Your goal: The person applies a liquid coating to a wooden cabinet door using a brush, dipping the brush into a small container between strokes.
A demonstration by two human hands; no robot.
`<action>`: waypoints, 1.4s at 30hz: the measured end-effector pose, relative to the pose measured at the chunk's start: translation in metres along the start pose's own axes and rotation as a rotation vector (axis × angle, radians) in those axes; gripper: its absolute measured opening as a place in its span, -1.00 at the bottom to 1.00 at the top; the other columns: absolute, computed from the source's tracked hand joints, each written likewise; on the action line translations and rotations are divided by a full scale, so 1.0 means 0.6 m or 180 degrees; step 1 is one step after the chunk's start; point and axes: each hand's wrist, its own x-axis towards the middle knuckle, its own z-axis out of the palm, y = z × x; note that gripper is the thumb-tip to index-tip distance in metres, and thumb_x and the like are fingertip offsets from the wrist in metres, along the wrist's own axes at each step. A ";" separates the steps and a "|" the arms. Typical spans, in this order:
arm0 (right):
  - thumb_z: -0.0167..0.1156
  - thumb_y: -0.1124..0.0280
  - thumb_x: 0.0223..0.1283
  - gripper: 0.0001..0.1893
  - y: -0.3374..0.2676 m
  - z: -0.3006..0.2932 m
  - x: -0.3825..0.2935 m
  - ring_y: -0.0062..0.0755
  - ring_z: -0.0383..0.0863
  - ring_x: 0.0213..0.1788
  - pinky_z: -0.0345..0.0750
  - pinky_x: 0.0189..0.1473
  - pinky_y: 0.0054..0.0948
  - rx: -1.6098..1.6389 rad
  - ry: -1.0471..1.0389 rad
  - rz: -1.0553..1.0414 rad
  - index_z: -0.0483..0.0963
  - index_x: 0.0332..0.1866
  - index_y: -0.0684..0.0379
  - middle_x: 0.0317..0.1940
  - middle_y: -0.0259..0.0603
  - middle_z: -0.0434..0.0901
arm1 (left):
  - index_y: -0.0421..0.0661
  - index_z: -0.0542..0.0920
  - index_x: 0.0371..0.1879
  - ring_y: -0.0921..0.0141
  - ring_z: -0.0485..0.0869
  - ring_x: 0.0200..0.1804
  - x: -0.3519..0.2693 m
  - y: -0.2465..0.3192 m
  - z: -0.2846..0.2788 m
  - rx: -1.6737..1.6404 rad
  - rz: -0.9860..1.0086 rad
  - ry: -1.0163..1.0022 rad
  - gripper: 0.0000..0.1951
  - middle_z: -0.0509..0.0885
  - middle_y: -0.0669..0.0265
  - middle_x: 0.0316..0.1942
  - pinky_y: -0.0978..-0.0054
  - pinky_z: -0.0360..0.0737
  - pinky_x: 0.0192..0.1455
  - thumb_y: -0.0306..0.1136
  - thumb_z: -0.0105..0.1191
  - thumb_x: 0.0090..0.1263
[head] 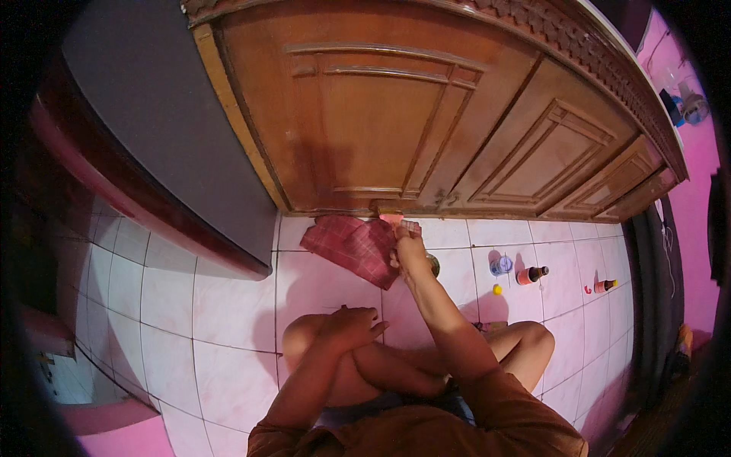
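My right hand (409, 249) grips a flat brush (391, 217), whose bristles meet the bottom edge of a wooden cabinet (377, 131). Under and to the left of that hand, a red checked cloth (357, 248) lies crumpled on the tiles against the cabinet's foot. A round container (434, 265) is partly hidden behind my right wrist. My left hand (357, 328) rests on my bent knee, fingers loosely spread, with nothing seen in it.
To the right on the tiled floor (228, 308) are a small jar (502, 265), a yellow cap (497, 289), a dark labelled bottle (532, 275) and a smaller bottle (605, 285). A grey panel (188, 114) stands at left, a dark curtain (654, 297) at right.
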 end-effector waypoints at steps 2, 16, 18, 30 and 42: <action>-0.10 0.14 0.52 -0.73 -0.010 -0.003 0.014 -0.66 0.13 -0.75 0.07 -0.72 -0.58 0.0032 -0.0149 -0.0027 0.44 -0.25 0.03 -0.63 -0.47 0.30 | -0.17 0.60 -0.08 0.02 0.65 -0.03 0.001 -0.004 0.006 0.0016 0.0018 0.0034 -0.49 0.70 0.03 -0.09 0.09 0.53 0.10 0.10 -0.11 0.47; -0.01 0.17 0.46 -0.73 -0.061 -0.037 0.005 -0.67 0.13 -0.75 0.07 -0.70 -0.57 0.0202 -0.0109 0.0177 0.47 -0.28 0.11 -0.71 -0.53 0.25 | -0.17 0.61 -0.10 0.01 0.66 -0.05 0.003 -0.014 0.004 0.0015 -0.0119 -0.0122 -0.48 0.69 0.00 -0.12 0.10 0.54 0.08 0.11 -0.12 0.46; -0.01 0.18 0.45 -0.66 -0.077 -0.058 -0.005 -0.51 0.46 -0.53 0.38 -0.55 -0.50 -0.0240 -0.0173 -0.0503 0.53 -0.09 0.28 -0.43 -0.29 0.56 | -0.18 0.61 -0.15 -0.01 0.65 -0.09 0.006 -0.006 0.003 -0.0010 -0.0103 -0.0068 -0.48 0.69 -0.02 -0.15 0.09 0.52 0.08 0.11 -0.12 0.46; 0.01 0.27 0.44 -0.69 -0.075 -0.161 -0.038 0.21 0.61 -0.02 0.55 0.04 -0.11 -0.2402 -0.0130 -0.2294 0.48 0.13 0.18 -0.05 0.19 0.61 | -0.13 0.61 -0.05 0.02 0.65 -0.01 -0.005 0.004 0.003 0.0045 -0.0195 0.0022 -0.50 0.69 0.02 -0.06 0.11 0.54 0.09 0.10 -0.09 0.46; 0.15 0.22 0.38 -0.71 -0.241 -0.216 0.035 -0.13 0.69 -0.32 0.56 -0.25 -0.27 -0.2945 0.0261 -0.3199 0.57 0.06 0.15 -0.33 0.04 0.65 | -0.15 0.64 -0.10 0.02 0.67 -0.06 0.001 0.000 0.009 0.0159 -0.0337 0.0088 -0.46 0.70 0.03 -0.12 0.12 0.55 0.05 0.15 -0.11 0.45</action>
